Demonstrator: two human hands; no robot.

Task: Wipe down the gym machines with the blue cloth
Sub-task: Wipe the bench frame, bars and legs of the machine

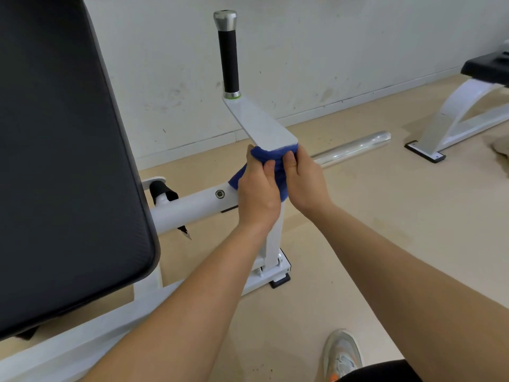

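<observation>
Beige gym floor (358, 230), scuffed wall (303, 51). Our left hand (257, 194) and right hand (304, 180) clamp the blue cloth (275, 158) round a white post (272, 238); we should grip snugly, sliding downward.

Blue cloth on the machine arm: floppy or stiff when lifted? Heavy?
Likely floppy: the blue cloth bunches and folds against the white arm under the left hand and right hand. Probably light: a loose corner hangs limp.
</observation>
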